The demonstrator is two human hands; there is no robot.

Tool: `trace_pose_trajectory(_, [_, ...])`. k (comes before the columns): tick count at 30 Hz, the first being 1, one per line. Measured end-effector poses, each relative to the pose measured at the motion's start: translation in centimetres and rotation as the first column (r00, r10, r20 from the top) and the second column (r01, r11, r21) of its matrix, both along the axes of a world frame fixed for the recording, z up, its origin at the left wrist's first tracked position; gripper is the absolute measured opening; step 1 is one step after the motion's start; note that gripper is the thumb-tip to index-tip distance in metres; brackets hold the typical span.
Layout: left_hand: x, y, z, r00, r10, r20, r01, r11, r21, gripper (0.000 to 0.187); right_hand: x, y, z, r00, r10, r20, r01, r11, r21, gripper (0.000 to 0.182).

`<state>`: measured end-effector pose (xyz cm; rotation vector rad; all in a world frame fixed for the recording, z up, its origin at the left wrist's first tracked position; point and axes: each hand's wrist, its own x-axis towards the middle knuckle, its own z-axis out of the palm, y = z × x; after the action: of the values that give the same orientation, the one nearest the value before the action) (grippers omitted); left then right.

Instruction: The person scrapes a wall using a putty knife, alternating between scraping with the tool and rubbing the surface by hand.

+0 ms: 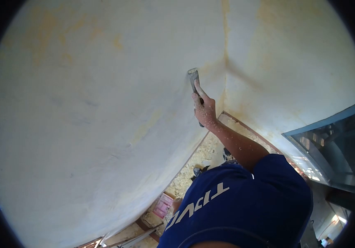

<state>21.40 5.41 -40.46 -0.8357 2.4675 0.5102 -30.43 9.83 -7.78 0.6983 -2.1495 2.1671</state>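
My right hand (206, 109) is wrapped round a scraper (194, 77), with one finger stretched along it towards the blade. The scraper's pale-dusted blade end lies at the white wall (103, 103), a little left of the room corner. Its dark handle end sticks out below my palm. White flecks cover my wrist and forearm. Of my left hand (177, 203), only a small patch of skin shows beside my blue shirt, low in the view; its fingers are hidden.
Yellowish patches mark both walls, with a yellow line down the corner (225, 49). Pale flakes litter the floor (185, 175) around my shoes. A pink printed item (162, 206) lies at the wall's foot. A blue-framed window (330, 144) is at right.
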Motion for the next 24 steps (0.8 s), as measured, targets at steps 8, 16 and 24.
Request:
trace_pose_trajectory(8, [-2.6,-4.7,2.5,0.98,-0.196,-0.019,0.195,0.978,-0.07,0.022,-12.1,4.2,13.4,0.994,-0.025,0.108,0.021,0.999,0.033,0.043])
trace_pose_trajectory(16, [-1.5,-4.8,0.1,0.944,-0.329,0.014,0.329,0.941,-0.08,0.022,-9.4,4.9,10.8,0.966,0.06,0.253,-0.06,0.998,-0.007,0.041])
trace_pose_trajectory(24, [-6.9,-4.3,0.9,0.624,0.757,-0.196,-0.616,0.63,0.473,0.036,-4.3,3.8,1.6,0.993,0.071,0.1,-0.087,0.981,0.175,0.039])
